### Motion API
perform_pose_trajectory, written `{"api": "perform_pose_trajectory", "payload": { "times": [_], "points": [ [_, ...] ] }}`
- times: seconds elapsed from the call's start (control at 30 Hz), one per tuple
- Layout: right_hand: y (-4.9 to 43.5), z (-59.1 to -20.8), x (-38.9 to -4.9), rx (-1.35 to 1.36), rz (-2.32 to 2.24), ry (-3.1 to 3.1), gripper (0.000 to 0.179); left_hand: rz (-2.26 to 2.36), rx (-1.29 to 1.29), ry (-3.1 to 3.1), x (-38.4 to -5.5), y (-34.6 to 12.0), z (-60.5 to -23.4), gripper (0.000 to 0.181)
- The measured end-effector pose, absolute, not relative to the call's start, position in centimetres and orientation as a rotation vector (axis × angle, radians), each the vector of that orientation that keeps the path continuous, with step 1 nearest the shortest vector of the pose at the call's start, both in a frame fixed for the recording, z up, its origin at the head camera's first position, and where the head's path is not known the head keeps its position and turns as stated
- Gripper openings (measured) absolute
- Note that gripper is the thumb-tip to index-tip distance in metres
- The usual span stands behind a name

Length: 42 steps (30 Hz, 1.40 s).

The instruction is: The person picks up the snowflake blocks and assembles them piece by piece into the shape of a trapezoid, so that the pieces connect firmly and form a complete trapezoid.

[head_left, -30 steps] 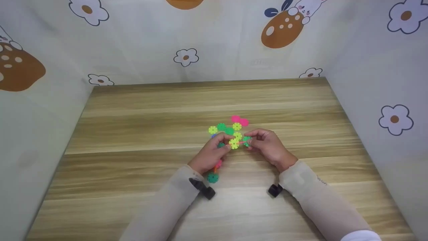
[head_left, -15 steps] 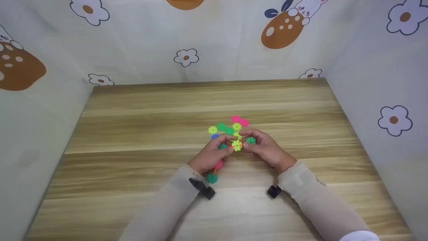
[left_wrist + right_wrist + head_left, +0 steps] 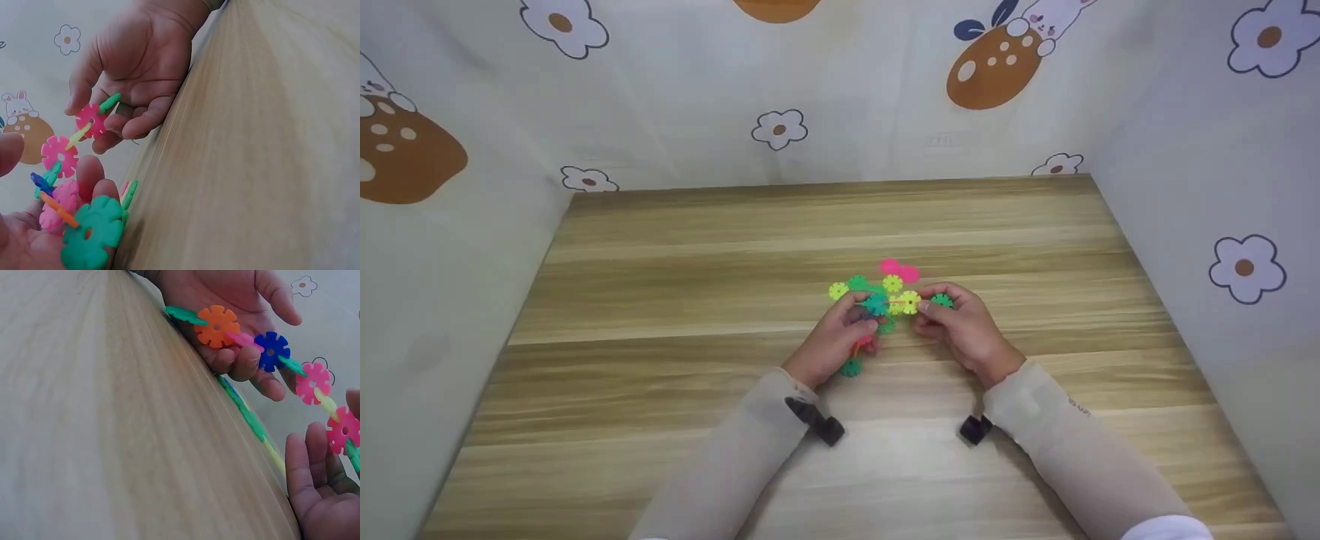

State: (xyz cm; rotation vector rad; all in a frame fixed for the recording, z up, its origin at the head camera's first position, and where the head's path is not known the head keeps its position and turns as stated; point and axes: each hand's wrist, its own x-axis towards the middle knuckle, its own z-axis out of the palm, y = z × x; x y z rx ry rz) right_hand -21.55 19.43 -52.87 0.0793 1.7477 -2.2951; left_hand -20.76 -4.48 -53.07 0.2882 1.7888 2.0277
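Both hands hold one chain of notched plastic snowflake discs, slotted together in pink, green, yellow, blue and orange. My left hand [image 3: 832,341] curls its thumb and fingers around the part by a teal disc [image 3: 876,304]; a green disc [image 3: 851,367] hangs below its palm. In the right wrist view, an orange disc [image 3: 217,326] and a blue disc [image 3: 271,351] lie along its fingers. My right hand [image 3: 967,322] pinches the chain's other part beside a yellow disc [image 3: 910,302]. In the left wrist view, a pink disc [image 3: 90,121] sits between its thumb and fingers.
Loose discs lie on the wooden table [image 3: 697,262] just beyond the hands, among them pink discs [image 3: 910,274], a yellow disc [image 3: 838,291] and a green disc [image 3: 858,283]. Patterned cloth walls [image 3: 682,97] enclose the table at the back and sides.
The chain has turned in the hands: its yellow disc shifted right and away, and its hanging green end rose toward the left hand. A teal disc now shows at the left fingertips.
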Motion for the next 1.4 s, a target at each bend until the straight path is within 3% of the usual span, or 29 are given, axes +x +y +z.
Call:
{"api": "perform_pose_trajectory", "payload": {
  "times": [0.23,0.5,0.9,1.13,1.4],
  "points": [
    [19.7,-52.8,-21.7,0.168,-2.410,1.638,0.011,2.094,0.220,1.837,-20.9,-4.3,-53.3,0.040],
    [21.0,-52.5,-22.0,-0.124,-2.144,1.570,0.017,2.173,0.198,1.881,-21.0,-4.4,-53.6,0.026],
    [22.3,-52.6,-22.3,-0.385,-1.809,1.515,0.036,2.040,0.171,1.890,-20.7,-4.7,-52.8,0.037],
    [22.0,-52.4,-22.2,-0.484,-1.691,1.669,0.048,1.996,0.262,1.876,-20.7,-4.7,-52.7,0.032],
    [21.6,-52.3,-21.9,-0.440,-1.667,1.715,0.046,2.137,0.197,1.827,-20.9,-4.6,-53.0,0.045]
  ]
}}
